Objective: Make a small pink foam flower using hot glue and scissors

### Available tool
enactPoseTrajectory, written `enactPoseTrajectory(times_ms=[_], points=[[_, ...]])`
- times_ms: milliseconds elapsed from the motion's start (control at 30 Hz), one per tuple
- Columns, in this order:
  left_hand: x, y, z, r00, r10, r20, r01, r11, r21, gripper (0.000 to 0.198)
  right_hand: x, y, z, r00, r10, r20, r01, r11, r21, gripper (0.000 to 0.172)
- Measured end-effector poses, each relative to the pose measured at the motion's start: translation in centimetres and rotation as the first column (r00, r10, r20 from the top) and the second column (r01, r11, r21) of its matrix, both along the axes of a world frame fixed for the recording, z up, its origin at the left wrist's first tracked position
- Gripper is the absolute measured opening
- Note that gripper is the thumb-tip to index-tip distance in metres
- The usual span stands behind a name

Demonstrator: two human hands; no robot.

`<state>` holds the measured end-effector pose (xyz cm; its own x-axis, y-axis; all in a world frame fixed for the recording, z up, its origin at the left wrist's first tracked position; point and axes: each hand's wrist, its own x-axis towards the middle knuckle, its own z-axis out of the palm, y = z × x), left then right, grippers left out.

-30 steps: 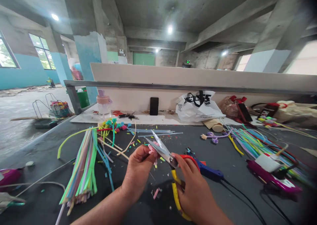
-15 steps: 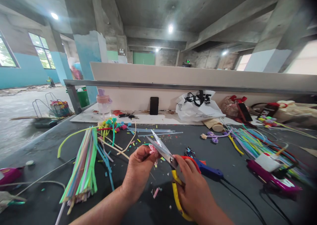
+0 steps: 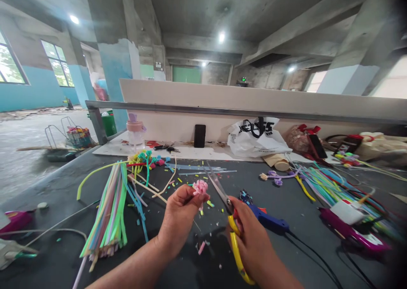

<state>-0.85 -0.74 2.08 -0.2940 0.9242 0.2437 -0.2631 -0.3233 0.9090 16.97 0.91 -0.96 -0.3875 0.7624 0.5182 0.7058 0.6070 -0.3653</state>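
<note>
Between thumb and fingers, my left hand [image 3: 179, 219] pinches a small pink flower [image 3: 200, 187] of fuzzy pipe cleaner, its petals facing up. My right hand [image 3: 251, 234] grips scissors [image 3: 226, 201] by their yellow and red handles. The blades point up and away, close together, just right of the flower and apart from it. Small coloured scraps, among them a pink piece [image 3: 201, 248], lie on the dark tabletop below my hands. A blue glue gun [image 3: 270, 220] with a black cord rests just beyond my right hand.
A bundle of pastel pipe cleaners [image 3: 108, 212] lies at left, with more strands [image 3: 333, 191] at right. Behind stand a phone [image 3: 199, 136], a pink-lidded bottle [image 3: 135, 133] and a white bag [image 3: 256, 135]. A magenta tool [image 3: 352, 229] lies at right with cords.
The scissors' blades have drawn away from the pink flower to the right and come closer together. The flower, partly behind the blades before, now shows whole in my left hand.
</note>
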Motion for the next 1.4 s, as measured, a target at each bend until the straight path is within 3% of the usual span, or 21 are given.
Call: enactPoseTrajectory(times_ms=[300, 833, 1067, 1233, 1400], points=[[0.0, 0.2, -0.2, 0.990, 0.038, -0.139, -0.027, 0.997, 0.076, 0.016, -0.3, -1.0, 1.6, 0.997, -0.028, 0.076, 0.034, 0.996, -0.083, 0.064], [-0.4, 0.5, -0.2, 0.967, 0.081, -0.243, -0.058, 0.993, 0.099, 0.014, 0.1, -0.6, 1.1, 0.984, -0.053, 0.169, 0.054, 0.999, -0.003, 0.060], [-0.4, 0.4, -0.4, 0.964, 0.062, -0.257, -0.042, 0.995, 0.085, 0.016, 0.4, -0.2, 0.9, 0.992, -0.021, 0.122, 0.012, 0.997, 0.071, 0.054], [-0.3, 0.2, 0.1, 0.972, 0.086, -0.220, -0.065, 0.993, 0.099, 0.014, 0.4, -0.2, 0.1, 0.998, 0.029, 0.052, -0.034, 0.995, 0.097, 0.060], [-0.6, 0.3, 0.0, 0.943, 0.119, -0.310, -0.089, 0.990, 0.110, 0.015, 0.6, 0.1, 0.7, 1.000, -0.017, -0.003, 0.017, 0.999, 0.031, 0.060]])
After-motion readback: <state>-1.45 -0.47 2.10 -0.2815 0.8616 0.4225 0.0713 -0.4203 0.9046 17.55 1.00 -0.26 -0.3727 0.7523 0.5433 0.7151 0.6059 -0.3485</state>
